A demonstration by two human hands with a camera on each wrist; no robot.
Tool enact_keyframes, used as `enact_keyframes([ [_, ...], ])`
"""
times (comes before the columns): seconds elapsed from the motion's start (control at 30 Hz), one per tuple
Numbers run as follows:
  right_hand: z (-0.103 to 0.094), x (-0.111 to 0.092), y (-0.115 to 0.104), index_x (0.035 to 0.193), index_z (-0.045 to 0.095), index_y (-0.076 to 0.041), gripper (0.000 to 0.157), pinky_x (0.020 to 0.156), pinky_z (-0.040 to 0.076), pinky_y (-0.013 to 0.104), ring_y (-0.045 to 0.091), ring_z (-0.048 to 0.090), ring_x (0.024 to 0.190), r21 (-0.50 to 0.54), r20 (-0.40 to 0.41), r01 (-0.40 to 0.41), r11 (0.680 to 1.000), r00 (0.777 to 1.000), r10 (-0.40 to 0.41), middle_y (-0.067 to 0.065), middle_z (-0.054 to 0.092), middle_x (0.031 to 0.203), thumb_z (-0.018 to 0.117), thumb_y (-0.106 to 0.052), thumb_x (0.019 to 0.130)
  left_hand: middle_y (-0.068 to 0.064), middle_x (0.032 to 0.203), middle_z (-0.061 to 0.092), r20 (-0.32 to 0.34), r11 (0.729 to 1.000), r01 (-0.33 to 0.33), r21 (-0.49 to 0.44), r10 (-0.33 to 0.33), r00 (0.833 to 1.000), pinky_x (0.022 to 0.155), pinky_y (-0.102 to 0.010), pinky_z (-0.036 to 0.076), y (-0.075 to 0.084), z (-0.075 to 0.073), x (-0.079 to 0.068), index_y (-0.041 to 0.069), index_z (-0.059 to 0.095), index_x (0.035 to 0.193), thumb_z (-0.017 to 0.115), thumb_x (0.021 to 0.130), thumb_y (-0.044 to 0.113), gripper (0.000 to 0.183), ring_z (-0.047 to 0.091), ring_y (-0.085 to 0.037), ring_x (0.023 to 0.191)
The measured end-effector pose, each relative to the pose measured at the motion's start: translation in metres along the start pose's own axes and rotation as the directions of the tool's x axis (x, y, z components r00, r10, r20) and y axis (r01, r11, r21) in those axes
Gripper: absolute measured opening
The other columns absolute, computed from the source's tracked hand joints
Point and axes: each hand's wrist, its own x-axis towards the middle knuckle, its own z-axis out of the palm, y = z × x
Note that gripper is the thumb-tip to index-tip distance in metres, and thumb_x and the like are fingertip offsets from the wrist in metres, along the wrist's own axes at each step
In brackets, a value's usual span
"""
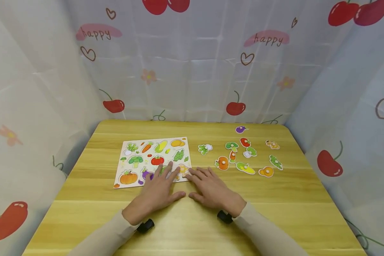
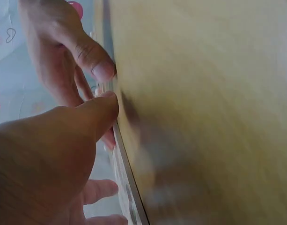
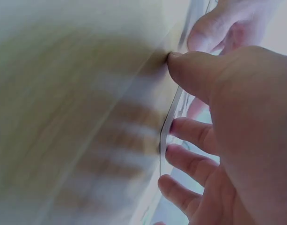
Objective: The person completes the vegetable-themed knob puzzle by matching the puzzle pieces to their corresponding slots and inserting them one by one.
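Board [image 1: 122, 166], one flat rectangle printed with vegetables, lies left of centre in the frame, its lower right corner at the fingers of both hands. Eleven loose pieces [image 1: 222, 163] lie right of centre, thin, white-rimmed and cut to vegetable outlines; several carry a small round knob. Two hands are in view, each with a slack grip, fingers extended. The left hand [image 1: 159, 188] spreads over the board's lower right; the right hand [image 1: 211, 188] touches its corner with its fingertips. The bench [image 1: 185, 227] is smooth, striped wood with rounded far corners. Bare wood runs between the board's right edge and the nearest piece, green and white [image 1: 204, 149], and stretches right of the pieces to the bench's side edge.
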Motion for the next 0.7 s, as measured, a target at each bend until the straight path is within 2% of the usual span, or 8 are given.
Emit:
enact_keyframes([
  [0.1, -0.001, -0.004, 0.006, 0.172, 0.057, -0.015, 0.067, 0.143, 0.027, 0.076, 0.044, 0.044, 0.173, -0.002, -0.003, -0.018, 1.0, 1.0, 0.018, 0.012, 0.049, 0.185, 0.074, -0.045, 0.116, -0.018, 0.192, 0.033, -0.003, 0.999, 0.011, -0.031, -0.011, 1.0, 0.131, -0.084, 0.038, -0.008, -0.002, 0.0, 0.024, 0.046, 0.181, 0.077, 0.104, 0.072, 0.095, 0.031, -0.06, 0.175],
  [0.37, -0.006, -0.021, 0.023, 0.168, 0.062, -0.012, 0.063, 0.143, 0.028, 0.074, 0.044, 0.046, 0.171, 0.002, -0.022, -0.059, 0.998, 0.998, 0.059, 0.012, 0.054, 0.181, 0.077, -0.041, 0.114, -0.026, 0.192, 0.029, -0.023, 0.99, 0.108, -0.092, -0.111, 0.994, 0.131, -0.095, 0.022, -0.047, -0.014, -0.012, 0.017, 0.046, 0.18, 0.083, 0.102, 0.066, 0.099, 0.023, -0.066, 0.175],
  [0.53, -0.009, -0.032, 0.033, 0.163, 0.067, -0.01, 0.059, 0.142, 0.028, 0.076, 0.045, 0.05, 0.168, 0.005, -0.045, -0.071, 0.997, 0.996, 0.071, 0.014, 0.059, 0.176, 0.079, -0.038, 0.113, -0.03, 0.189, 0.033, -0.055, 0.988, 0.125, -0.093, -0.13, 0.99, 0.13, -0.093, 0.028, -0.069, -0.022, -0.017, 0.012, 0.046, 0.179, 0.089, 0.097, 0.065, 0.107, 0.029, -0.071, 0.17],
  [0.7, -0.013, -0.042, 0.041, 0.155, 0.073, -0.008, 0.053, 0.138, 0.03, 0.081, 0.043, 0.058, 0.158, 0.0, -0.076, -0.09, 0.996, 0.993, 0.09, 0.015, 0.064, 0.17, 0.083, -0.034, 0.11, -0.032, 0.186, 0.036, -0.044, 0.987, 0.096, -0.128, -0.102, 0.994, 0.132, -0.087, 0.033, -0.084, -0.027, -0.018, 0.006, 0.045, 0.178, 0.093, 0.095, 0.062, 0.111, 0.036, -0.07, 0.167],
])
